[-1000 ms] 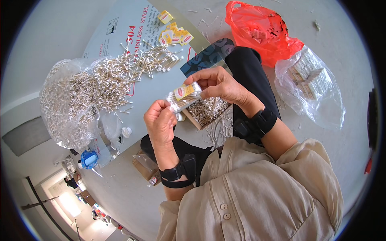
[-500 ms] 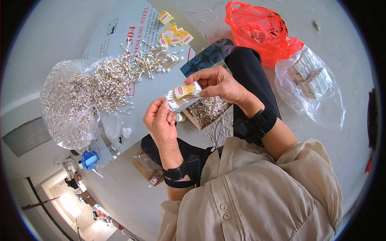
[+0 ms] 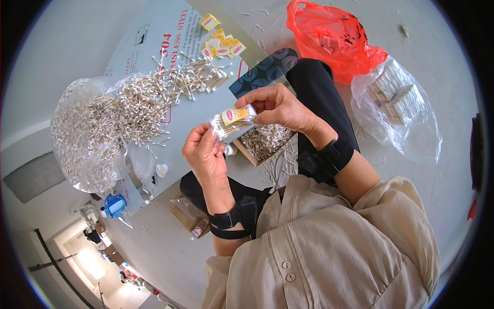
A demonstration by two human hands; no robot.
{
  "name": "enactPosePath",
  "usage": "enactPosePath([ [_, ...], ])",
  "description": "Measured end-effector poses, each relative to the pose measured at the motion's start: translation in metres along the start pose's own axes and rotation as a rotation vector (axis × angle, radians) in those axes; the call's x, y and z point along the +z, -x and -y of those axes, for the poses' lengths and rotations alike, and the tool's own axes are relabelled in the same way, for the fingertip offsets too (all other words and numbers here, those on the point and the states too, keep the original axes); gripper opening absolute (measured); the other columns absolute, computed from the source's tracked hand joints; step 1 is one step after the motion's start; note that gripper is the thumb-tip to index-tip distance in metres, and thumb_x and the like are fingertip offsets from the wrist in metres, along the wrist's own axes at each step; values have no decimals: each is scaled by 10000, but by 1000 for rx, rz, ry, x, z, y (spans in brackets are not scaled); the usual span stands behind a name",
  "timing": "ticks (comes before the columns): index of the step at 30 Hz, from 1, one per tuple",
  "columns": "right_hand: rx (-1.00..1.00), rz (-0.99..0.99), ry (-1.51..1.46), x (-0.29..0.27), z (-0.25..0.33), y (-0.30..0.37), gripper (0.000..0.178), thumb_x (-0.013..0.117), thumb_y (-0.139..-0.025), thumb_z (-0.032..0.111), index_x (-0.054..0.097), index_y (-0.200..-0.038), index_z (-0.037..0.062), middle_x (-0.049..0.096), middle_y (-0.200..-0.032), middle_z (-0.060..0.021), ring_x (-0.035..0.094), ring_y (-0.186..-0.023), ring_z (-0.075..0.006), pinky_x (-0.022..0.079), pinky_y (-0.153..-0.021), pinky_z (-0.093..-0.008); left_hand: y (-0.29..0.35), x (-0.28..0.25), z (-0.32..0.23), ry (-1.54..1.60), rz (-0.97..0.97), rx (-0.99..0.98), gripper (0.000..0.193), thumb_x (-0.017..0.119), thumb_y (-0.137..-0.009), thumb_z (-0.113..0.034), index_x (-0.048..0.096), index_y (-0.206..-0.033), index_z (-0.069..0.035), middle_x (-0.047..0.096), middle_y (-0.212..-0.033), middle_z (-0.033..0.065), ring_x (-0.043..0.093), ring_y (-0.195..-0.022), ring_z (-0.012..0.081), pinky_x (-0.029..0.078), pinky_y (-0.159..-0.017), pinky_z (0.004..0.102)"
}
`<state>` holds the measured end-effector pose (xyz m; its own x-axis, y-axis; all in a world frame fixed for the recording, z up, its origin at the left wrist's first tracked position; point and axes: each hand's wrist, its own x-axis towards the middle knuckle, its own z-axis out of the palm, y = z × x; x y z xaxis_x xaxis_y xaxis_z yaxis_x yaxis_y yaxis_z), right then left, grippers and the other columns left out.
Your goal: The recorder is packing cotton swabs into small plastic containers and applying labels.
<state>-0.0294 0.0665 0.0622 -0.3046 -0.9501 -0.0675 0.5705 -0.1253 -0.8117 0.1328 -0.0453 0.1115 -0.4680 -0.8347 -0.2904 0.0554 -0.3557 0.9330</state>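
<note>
Between my hands is a small clear packet of cotton swabs (image 3: 233, 122) with a yellow and white label card inside. My left hand (image 3: 205, 152) pinches the packet's near left end between thumb and fingers. At the other end, my right hand (image 3: 278, 108) closes thumb and fingers on the packet's right side. Below the packet, a cardboard box (image 3: 248, 152) full of loose swabs (image 3: 265, 140) is partly hidden by my right hand. On the table (image 3: 190, 139) to the left, more loose cotton swabs (image 3: 144, 105) spill from a large clear bag (image 3: 77, 139).
Yellow label cards (image 3: 224, 45) lie at the table's far side. To the right on the floor are a red plastic bag (image 3: 329, 41) and a clear bag of packed swabs (image 3: 393, 98). A blue container (image 3: 115, 205) stands at left; an open carton (image 3: 188, 213) sits below the table edge.
The packet and both hands have shifted very slightly to the left. My grip on both ends looks the same.
</note>
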Motion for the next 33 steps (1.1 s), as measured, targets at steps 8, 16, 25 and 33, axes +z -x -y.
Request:
enactPosePath([
  [8,2,5,30,0,0,0,385,605,-686,-81,626,-1070,-50,638,-900,-48,584,-813,-78,476,-745,-225,-2,6,2,42,-37,-3,81,540,-786,-1,537,-837,62,459,-614,16,349,-436,55,292,-391,198],
  [16,-10,6,-39,0,0,-1,396,609,-684,-61,620,-1080,-55,640,-908,-60,594,-845,-96,475,-771,-229,-3,4,0,54,-9,-9,59,526,-792,-2,522,-818,51,452,-613,13,344,-440,50,295,-387,194],
  [25,4,25,-50,-4,-4,-1,381,567,-695,-28,628,-1071,-47,648,-925,-67,570,-754,-81,458,-697,-211,-3,1,2,48,30,1,34,544,-790,9,541,-803,40,497,-643,26,339,-453,43,295,-405,192],
  [33,3,10,-106,-3,-2,0,372,556,-693,-21,637,-1055,-49,643,-896,-56,535,-687,-73,448,-658,-210,-6,-2,1,87,47,-29,25,560,-791,11,559,-784,34,517,-646,26,330,-452,35,289,-413,190],
])
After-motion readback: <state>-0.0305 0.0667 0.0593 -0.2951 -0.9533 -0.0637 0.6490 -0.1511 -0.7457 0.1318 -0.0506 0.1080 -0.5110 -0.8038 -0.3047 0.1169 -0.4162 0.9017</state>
